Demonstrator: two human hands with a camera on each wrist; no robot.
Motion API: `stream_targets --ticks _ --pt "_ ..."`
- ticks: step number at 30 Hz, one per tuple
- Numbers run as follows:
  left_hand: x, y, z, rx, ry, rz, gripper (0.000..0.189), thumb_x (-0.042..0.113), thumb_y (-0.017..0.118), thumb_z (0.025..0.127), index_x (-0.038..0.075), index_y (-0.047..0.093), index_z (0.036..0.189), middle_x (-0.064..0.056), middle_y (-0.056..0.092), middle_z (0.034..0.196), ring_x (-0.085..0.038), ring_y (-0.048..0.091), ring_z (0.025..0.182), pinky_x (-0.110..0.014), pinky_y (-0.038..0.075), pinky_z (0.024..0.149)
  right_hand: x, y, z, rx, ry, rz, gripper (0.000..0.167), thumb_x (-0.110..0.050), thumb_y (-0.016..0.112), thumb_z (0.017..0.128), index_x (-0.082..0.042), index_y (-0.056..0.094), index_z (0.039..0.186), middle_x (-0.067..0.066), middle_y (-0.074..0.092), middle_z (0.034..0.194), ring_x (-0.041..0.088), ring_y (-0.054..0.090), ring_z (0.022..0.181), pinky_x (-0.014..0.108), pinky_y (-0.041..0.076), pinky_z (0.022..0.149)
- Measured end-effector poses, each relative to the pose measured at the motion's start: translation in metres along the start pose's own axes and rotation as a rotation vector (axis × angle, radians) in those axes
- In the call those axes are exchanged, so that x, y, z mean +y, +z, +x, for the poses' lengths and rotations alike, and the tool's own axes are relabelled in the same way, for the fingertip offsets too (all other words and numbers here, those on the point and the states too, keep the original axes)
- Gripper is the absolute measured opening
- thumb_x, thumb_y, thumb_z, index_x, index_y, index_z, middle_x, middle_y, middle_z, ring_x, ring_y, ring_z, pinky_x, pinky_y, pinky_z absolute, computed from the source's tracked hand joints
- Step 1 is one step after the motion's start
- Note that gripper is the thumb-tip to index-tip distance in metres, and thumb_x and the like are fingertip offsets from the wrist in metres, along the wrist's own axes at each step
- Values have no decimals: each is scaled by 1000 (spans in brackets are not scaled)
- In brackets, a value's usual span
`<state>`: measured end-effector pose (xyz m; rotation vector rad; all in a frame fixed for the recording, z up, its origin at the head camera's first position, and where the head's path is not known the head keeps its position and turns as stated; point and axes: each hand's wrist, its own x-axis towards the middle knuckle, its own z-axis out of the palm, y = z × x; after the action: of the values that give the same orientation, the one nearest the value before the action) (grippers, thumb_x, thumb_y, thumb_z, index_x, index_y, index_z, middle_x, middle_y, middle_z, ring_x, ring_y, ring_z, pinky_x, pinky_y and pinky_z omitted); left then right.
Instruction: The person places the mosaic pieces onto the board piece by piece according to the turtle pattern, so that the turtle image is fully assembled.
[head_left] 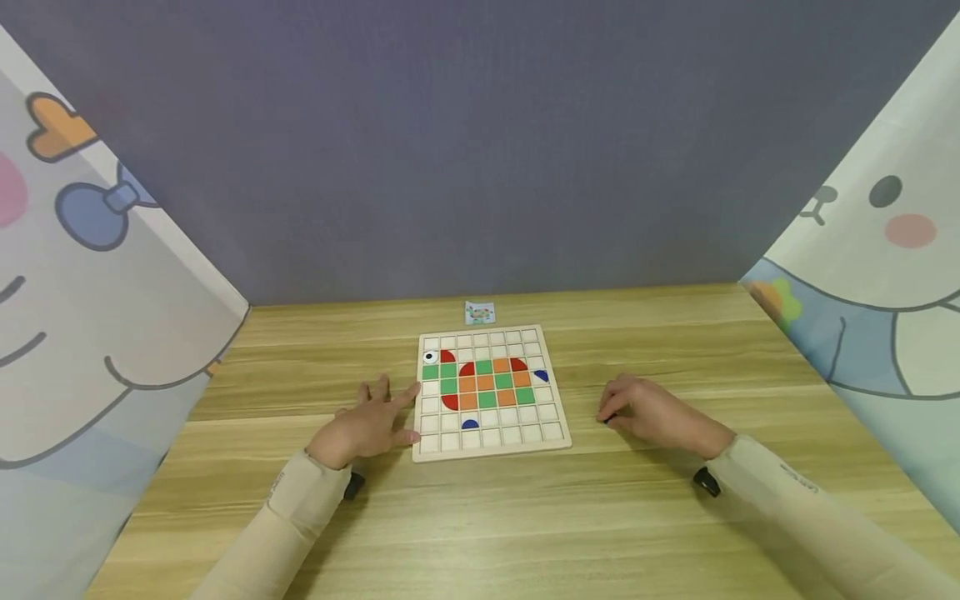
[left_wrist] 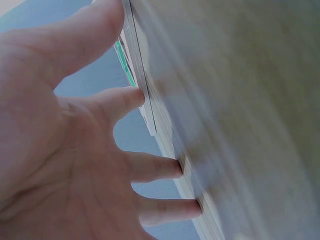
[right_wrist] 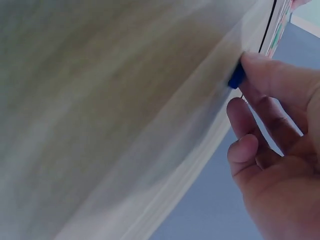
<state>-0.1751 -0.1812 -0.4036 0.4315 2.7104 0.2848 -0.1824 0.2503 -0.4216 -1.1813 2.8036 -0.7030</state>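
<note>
A wooden grid board [head_left: 491,440] lies flat on the table, with green, orange and red tiles in its middle cells. One white tile with an eye [head_left: 431,357] sits near the upper left corner. Blue pieces lie at the right side [head_left: 541,376] and in a lower cell [head_left: 470,424]. With fingers spread, my left hand [head_left: 366,429] touches the board's left edge; the left wrist view shows its thumb and index finger there. Right of the board, my right hand [head_left: 648,412] pinches a small blue piece [right_wrist: 237,77] between thumb and finger, close to the tabletop.
A small picture card [head_left: 480,313] lies behind the board. The wood-grain table [head_left: 480,533] meets a dark grey panel [head_left: 480,167] at the back. Cartoon-printed cloth walls stand on the left [head_left: 135,308] and right [head_left: 900,275].
</note>
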Motion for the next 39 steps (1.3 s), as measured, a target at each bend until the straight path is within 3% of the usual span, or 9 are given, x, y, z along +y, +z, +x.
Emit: stream_targets --ticks 5,9,11,13,18,20,23,30,39 --pt "-1 0 0 -3 -3 -1 79 49 59 88 22 21 152 -35 8 149 -61 9 129 -78 27 81 -2 3 4 35 46 -7 17 -2 77 77 -15 74 88 -10 63 87 9 59 80 30 50 70" --pt "-1 0 1 -6 -4 5 79 50 59 88 22 21 152 -35 8 149 -61 10 130 -77 28 81 -10 7 14 82 28 -27 15 -5 78 77 -18 72 81 -12 62 81 7 56 76 29 48 67" --pt "-1 -1 1 -5 -2 6 79 49 59 88 22 21 152 -35 8 149 -61 10 130 -77 28 81 -16 10 24 93 1 -27 14 -5 78 77 -18 72 78 -13 61 78 8 54 74 31 46 68" --pt "-1 -1 2 -3 -1 6 79 49 60 88 22 22 152 -35 9 149 -61 11 130 -77 29 81 -24 12 35 95 -27 -29 13 -6 79 76 -17 72 77 -13 61 76 8 52 74 34 46 78" --pt "-1 -1 2 -2 5 11 78 47 60 89 21 22 152 -36 9 148 -61 11 129 -77 29 80 -46 18 65 28 -50 -22 9 -9 79 77 -16 73 78 -13 60 77 9 50 75 30 45 77" --pt "-1 -1 1 -1 8 15 78 46 60 89 21 22 152 -36 10 148 -61 12 129 -77 29 80 -52 21 75 0 -51 -27 7 -11 78 78 -16 74 79 -14 59 77 9 48 75 26 43 67" --pt "0 -1 2 4 10 27 78 47 59 89 21 22 152 -36 11 148 -61 13 129 -76 31 79 -57 27 86 -20 -53 -23 4 -12 77 80 -16 75 79 -14 60 77 9 49 76 25 43 68" --pt "3 -3 6 14 5 49 79 51 58 89 23 21 152 -35 12 148 -60 14 130 -74 34 79 -60 28 88 -46 -9 1 6 -11 77 80 -16 75 82 -13 61 80 8 49 79 27 43 72" --pt "3 -2 4 -4 -18 35 78 50 58 89 23 20 153 -34 11 149 -59 12 131 -75 31 80 -57 30 82 -44 -112 -10 11 -6 77 77 -14 76 85 -10 66 84 9 51 80 26 45 72"
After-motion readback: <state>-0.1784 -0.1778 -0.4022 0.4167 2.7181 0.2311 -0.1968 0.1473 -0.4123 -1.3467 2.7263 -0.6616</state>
